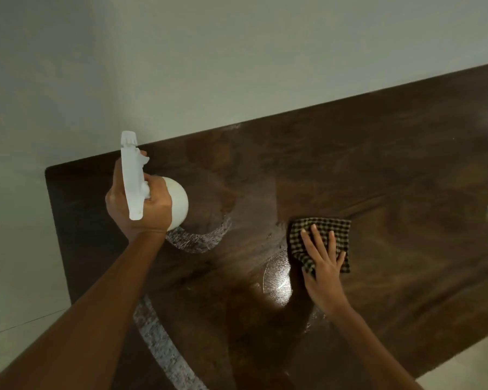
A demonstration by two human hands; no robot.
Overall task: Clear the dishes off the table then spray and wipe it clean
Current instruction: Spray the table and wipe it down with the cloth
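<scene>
A dark wooden table (378,164) fills most of the view, and no dishes stand on it. My left hand (141,206) grips the neck of a white spray bottle (178,201), held above the table's left part with its nozzle pointing toward the far edge. My right hand (323,266) lies flat with straight, spread fingers on a folded black-and-cream checked cloth (316,235), pressing it onto the middle of the table. Curved whitish streaks (200,240) and a wet shine (276,277) mark the wood near both hands.
A pale wall (209,52) runs along the table's far edge. Light floor (20,277) shows to the left of the table and at the lower right corner. A broad whitish streak (158,344) crosses the near part of the tabletop.
</scene>
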